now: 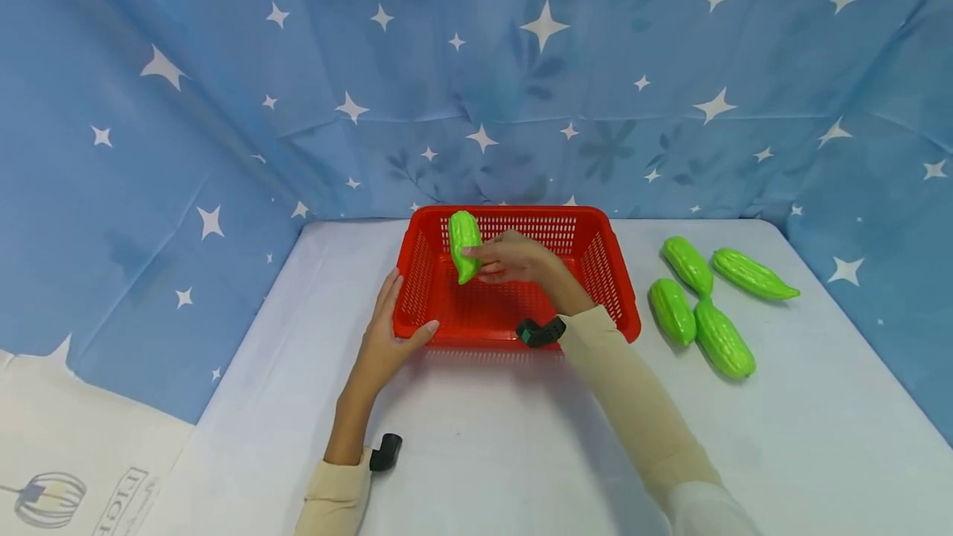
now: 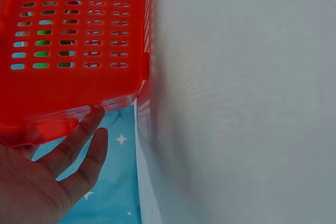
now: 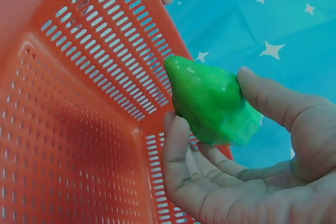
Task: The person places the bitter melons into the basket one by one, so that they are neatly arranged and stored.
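My right hand [image 1: 514, 259] holds a bright green toy bitter melon [image 1: 465, 238] between thumb and fingers, over the left part of a red plastic basket [image 1: 514, 342]. In the right wrist view the bitter melon [image 3: 210, 98] has its pointed end toward the basket's slotted wall [image 3: 113, 40]. My left hand [image 1: 387, 346] holds the basket at its front left corner, thumb over the rim and fingers along the outer side. The left wrist view shows two of these fingers [image 2: 86, 145] fairly straight beside the basket rim; the thumb is hidden there.
Several more green bitter melons [image 1: 725, 337] lie in a loose group on the white table [image 1: 476, 453], right of the basket. Behind and beside the table hangs a blue curtain [image 1: 521, 64] with white stars. Near each wrist sits a small black device [image 1: 385, 452].
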`<state>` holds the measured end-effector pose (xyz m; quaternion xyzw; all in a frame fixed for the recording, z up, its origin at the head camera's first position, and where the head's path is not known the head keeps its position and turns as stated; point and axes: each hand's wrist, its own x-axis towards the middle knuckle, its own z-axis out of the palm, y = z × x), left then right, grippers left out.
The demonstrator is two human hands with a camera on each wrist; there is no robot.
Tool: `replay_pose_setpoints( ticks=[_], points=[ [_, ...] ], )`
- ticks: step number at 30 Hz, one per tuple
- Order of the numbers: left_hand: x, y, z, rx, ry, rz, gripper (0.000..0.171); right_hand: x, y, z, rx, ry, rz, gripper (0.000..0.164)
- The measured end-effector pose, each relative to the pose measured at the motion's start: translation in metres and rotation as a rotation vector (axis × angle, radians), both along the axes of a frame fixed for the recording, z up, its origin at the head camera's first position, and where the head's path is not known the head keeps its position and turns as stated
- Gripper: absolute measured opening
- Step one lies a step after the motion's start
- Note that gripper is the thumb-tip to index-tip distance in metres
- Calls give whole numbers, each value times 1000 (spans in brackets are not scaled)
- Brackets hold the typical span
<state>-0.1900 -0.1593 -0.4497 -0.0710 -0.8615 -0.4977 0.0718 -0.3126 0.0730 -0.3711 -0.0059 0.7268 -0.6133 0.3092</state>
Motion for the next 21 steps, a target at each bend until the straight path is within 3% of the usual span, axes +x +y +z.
replay_pose_setpoints(
  ticks=[10, 21],
  points=[
    [0, 1, -2, -12, 7, -3, 97, -13, -14, -5, 40, -107, -52, 33],
    [1, 0, 0, -3, -11, 6, 98, -25, -21, -17, 79, -198, -35, 38]
  ],
)
